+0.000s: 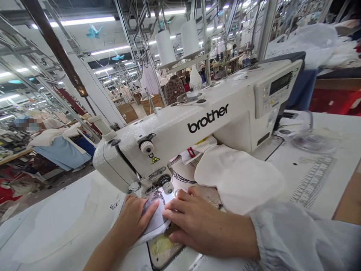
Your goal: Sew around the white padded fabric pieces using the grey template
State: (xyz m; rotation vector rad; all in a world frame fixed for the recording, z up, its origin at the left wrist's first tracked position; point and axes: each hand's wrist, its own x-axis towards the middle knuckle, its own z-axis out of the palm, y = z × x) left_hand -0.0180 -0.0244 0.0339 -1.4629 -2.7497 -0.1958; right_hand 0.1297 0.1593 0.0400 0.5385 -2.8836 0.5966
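Observation:
A small pale lilac-grey fabric piece with a white edge lies at the needle area of a white Brother sewing machine. My left hand rests on the left side of this fabric, its thumb stretched across the top; its other fingertips are partly hidden. From the right, my right hand touches the fabric's edge close to the lit presser foot, with its fingers slightly bent and apart. A large white rounded fabric piece lies on the machine bed beyond my right hand.
The machine's head and arm stand right above both hands. A printed ruler scale marks the white tabletop at right, near a clear plastic dish. Thread cones stand on a rack behind. Light blue cloth hangs from a table at left.

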